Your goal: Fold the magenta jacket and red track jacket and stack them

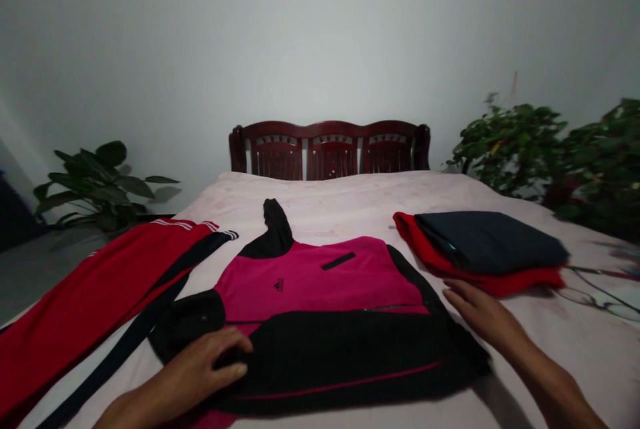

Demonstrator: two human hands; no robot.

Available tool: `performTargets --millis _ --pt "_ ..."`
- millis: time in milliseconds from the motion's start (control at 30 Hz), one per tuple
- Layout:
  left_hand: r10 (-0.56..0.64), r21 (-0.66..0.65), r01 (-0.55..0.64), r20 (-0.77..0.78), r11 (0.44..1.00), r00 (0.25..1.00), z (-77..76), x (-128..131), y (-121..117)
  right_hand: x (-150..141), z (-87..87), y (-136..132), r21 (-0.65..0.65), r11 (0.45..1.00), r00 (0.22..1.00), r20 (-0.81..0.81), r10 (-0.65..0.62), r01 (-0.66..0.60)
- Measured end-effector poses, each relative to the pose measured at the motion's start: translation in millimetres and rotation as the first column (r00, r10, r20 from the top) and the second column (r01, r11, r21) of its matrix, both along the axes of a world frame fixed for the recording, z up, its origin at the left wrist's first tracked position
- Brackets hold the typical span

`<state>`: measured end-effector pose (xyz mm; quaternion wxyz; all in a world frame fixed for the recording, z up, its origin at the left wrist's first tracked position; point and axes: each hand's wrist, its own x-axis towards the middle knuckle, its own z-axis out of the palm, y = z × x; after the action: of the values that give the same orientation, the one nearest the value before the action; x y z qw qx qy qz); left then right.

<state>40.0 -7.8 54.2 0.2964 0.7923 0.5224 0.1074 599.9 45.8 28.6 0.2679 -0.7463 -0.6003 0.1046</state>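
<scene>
A magenta and black jacket lies on the bed, its collar end toward the left. One black sleeve is laid across its front, and the other black sleeve sticks out at the far side. My left hand is at the near shoulder of the jacket, fingers slightly bent and thumb apart; whether it presses on the cloth I cannot tell. Beyond the hem, my right hand hovers with fingers stretched out and nothing in them, close to the folded dark and red clothes.
Folded dark grey clothing rests on a red garment at right, beside eyeglasses. Red trousers and dark trousers lie at left. A pink sheet covers the bed. Behind stands a wooden headboard, with plants on both sides.
</scene>
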Motion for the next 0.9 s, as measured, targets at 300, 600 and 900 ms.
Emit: performTargets --millis 300,600,900 --pt "0.120 0.322 -0.096 -0.056 0.942 0.991 -29.5 39 138 -46 27.1 145 -0.094 0.990 0.994 -0.036 -0.105 0.101" --pt "0.388 0.310 -0.305 -0.258 0.901 0.885 -72.4 39 201 -59 -2.5 191 -0.110 0.994 0.956 -0.291 -0.034 0.001" --pt "0.469 0.386 -0.319 -0.403 0.866 0.786 -83.2 49 197 -42 1.5 191 0.083 0.989 0.992 -0.046 -0.120 0.124"
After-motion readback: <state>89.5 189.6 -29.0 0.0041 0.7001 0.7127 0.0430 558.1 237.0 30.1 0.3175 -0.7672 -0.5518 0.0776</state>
